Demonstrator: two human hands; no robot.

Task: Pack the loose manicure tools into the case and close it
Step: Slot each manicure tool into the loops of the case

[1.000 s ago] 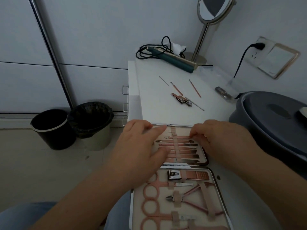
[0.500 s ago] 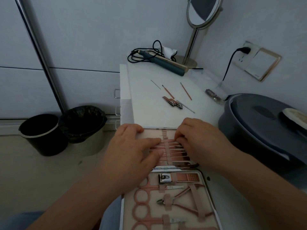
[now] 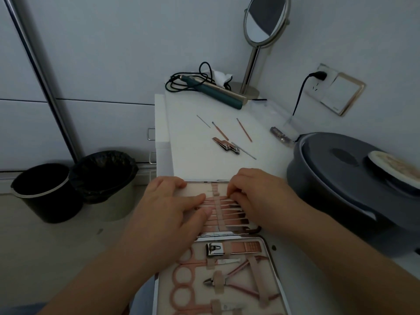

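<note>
Left hand (image 3: 172, 208) is lying flat on the far half of the open case (image 3: 271, 269), fingers straight, likely pinning it steady. Right hand (image 3: 256, 196) is curling fingertips at the strap row, seemingly seating a tool; can't tell whether that grip is actually holding one. Loose tools are lying farther back on the bench (image 3: 186, 160): clipper (image 3: 225, 146) and thin picks (image 3: 244, 130), well apart from the case.
</note>
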